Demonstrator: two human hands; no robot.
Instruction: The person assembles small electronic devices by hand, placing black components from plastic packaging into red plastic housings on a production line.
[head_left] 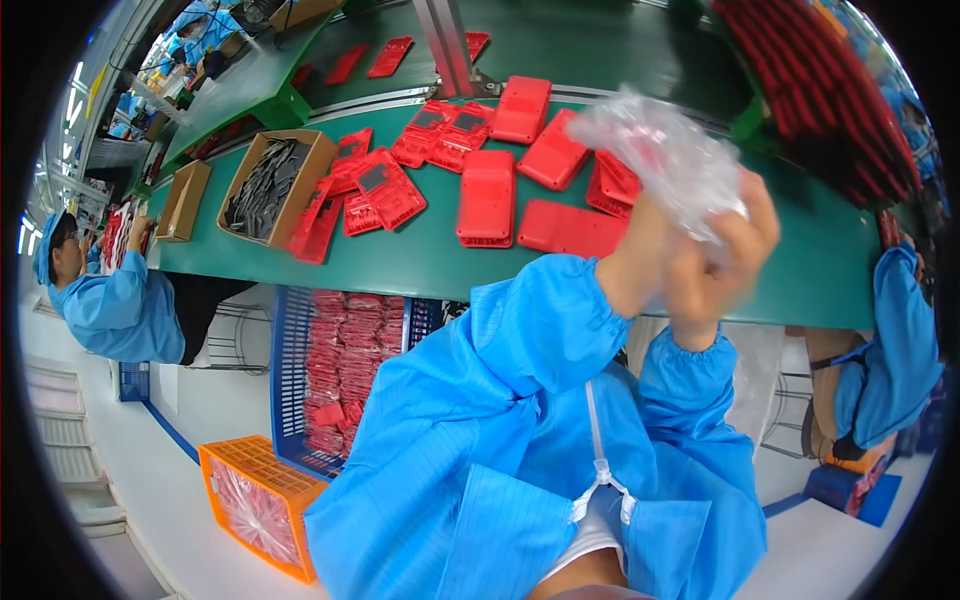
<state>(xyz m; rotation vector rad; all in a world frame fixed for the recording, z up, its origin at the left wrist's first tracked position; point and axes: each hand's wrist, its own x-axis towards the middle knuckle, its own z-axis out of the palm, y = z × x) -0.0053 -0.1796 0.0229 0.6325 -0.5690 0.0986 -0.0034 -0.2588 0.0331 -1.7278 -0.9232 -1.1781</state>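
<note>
Both my hands are raised together above the right part of the bench, at a crumpled clear plastic bag (pixel 655 150). My right hand (pixel 735 240) has its fingers curled round the bag's lower right end. My left hand (pixel 645 245) presses against the bag from the left, its fingers mostly hidden behind the plastic and blurred. Some red shows through the plastic; whether it lies inside or behind, I cannot tell. Below and to the left of the bag are red plastic casings, among them one lying flat (pixel 570 229) and one upright to my view (pixel 487 198).
Red housings with dark windows (pixel 388 188) lie piled left on the green bench (pixel 440 272). A cardboard box (pixel 308 160) holds dark flat parts. A blue crate (pixel 290 385) of bagged red pieces and an orange crate (pixel 290 465) stand below. People in blue sit at both sides.
</note>
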